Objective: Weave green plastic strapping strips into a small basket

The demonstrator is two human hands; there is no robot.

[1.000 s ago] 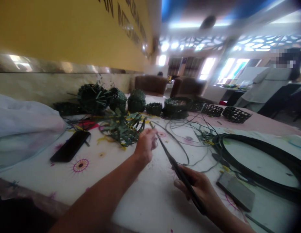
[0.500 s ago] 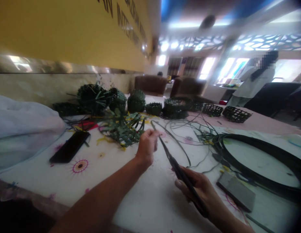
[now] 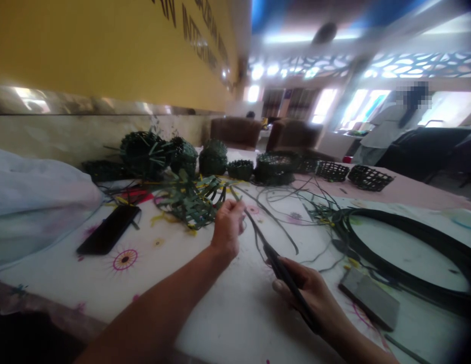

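Holding: left hand [image 3: 227, 226] is pinching the far end of a dark strip [image 3: 271, 255]; right hand [image 3: 309, 293] is closing around its near end.
Strip's place: it is slanting above the table's [image 3: 235, 313] near middle, between both hands.
Hiding: the strip's near end is vanishing behind the right hand; both arms are being cut off by the bottom edge.
Blurring: woven green baskets [image 3: 214, 157] along the far edge are showing little detail.
Writing: dark letters on the yellow wall [image 3: 87, 45] are being cut off at the top, unreadable.
Lying nearby: black phone [image 3: 108, 229] toward the left edge, grey block [image 3: 368, 298] just beside the right hand.
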